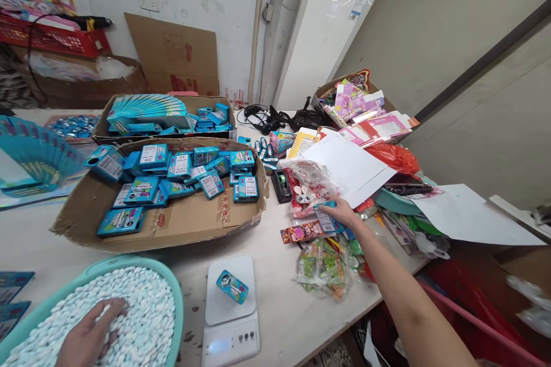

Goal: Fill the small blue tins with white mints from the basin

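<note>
My left hand (92,332) is dipped into white and pale-blue candies (142,304) in a turquoise basin (175,292) at the lower left; its fingertips are partly buried. To the right, my right hand (338,212) reaches out and grips a blue box (328,221) beside a clear bag with a white rabbit face (303,195). Between the hands stands a white scale (232,341) with a lit display, and a small blue tin (232,286) lies on its plate. Behind the scale is an open cardboard tray (172,235) with several blue boxes (143,190).
A second carton (101,126) of blue boxes stands farther back. Packets in plastic (322,266), white paper sheets (344,163) and a carton of pink packaging (357,103) crowd the right side. The table edge (340,327) runs along the lower right.
</note>
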The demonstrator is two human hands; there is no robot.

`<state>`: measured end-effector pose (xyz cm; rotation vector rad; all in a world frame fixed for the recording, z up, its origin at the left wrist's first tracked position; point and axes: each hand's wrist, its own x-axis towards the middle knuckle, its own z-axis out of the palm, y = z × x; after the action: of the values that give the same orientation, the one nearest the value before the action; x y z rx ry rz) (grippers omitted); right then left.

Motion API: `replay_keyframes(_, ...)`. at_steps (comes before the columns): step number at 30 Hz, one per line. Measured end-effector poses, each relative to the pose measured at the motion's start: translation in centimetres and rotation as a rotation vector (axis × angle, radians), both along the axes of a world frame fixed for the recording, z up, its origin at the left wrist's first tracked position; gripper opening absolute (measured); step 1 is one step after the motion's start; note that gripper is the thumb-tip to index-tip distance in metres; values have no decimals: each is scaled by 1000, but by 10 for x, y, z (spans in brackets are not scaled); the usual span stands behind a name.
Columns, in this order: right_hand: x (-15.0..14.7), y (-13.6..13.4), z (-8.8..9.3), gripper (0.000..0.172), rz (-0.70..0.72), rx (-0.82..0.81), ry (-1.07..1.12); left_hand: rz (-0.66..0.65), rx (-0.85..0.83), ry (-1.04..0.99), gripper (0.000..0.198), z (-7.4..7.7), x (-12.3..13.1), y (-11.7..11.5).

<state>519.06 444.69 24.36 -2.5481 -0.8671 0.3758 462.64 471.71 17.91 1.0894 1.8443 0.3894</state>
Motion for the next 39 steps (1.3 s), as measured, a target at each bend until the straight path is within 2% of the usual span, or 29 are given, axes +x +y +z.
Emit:
replay_keyframes(2,0,0,-3,51,-17,56,-6,85,-169,-91,27,-1,-1,2)
replay_keyframes(3,0,1,-3,50,-21,82,-7,102,-185,-81,25,0,0,2)
replay_keyframes(9,-1,11,0,56,-22,186,-15,129,-210,-57,17,11,7,3)
replay_keyframes(15,-5,13,3,52,-49,168,25,126,-168,-82,28,12,8,-1)
replay_keyframes(18,-4,11,12,51,-77,157,44,130,-201,-102,17,17,10,-3)
replay_keyframes(21,-6,9,27,38,-113,187,12,137,-207,-89,9,19,12,-3)
replay_keyframes(23,-15,8,38,35,-137,209,-6,140,-202,-80,10,18,12,-2)
replay_keyframes(26,-40,7,43,40,-77,178,154,137,-185,-93,16,14,10,-1)
replay_keyframes(30,-84,4,23,42,71,-11,290,156,-167,-104,20,12,10,-2)
replay_keyframes(33,-106,1,0,32,75,-116,371,154,-164,-106,24,9,9,-4)
replay_keyframes(36,-117,2,-17,28,80,-125,473,116,-163,-83,22,-1,4,-3)
replay_keyframes(37,-120,3,-21,28,85,-112,497,80,-135,-69,19,-6,2,-1)
replay_keyframes(39,-126,7,-25,29,112,-77,550,-23,81,78,16,-18,-4,2)
